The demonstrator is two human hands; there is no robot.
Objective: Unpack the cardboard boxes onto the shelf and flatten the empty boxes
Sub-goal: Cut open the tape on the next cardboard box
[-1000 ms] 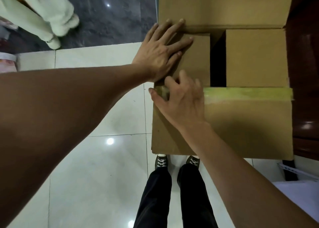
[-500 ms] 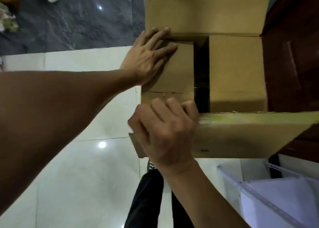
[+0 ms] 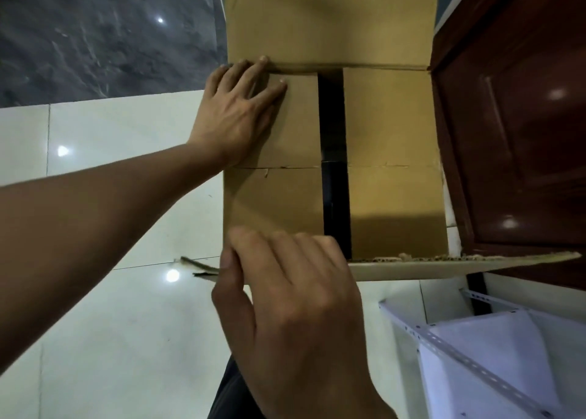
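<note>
From the head camera, the near flap (image 3: 459, 265) of the cardboard box (image 3: 393, 152), lying flatter half a second ago, now stands edge-on. The box sits on the white tiled floor (image 3: 104, 323) beside a brown door (image 3: 520, 133). The left hand (image 3: 236, 117) presses flat, fingers spread, on the left inner flap (image 3: 295, 171). The right hand (image 3: 295, 304), fingers curled, grips the near flap's left end.

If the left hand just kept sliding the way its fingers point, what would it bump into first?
The left hand lies flat on the box's left inner flap, fingers pointing up and to the right. Straight on, its fingertips would probably meet the raised far flap at its fold; they already look to be touching it, though depth is unclear.
</note>
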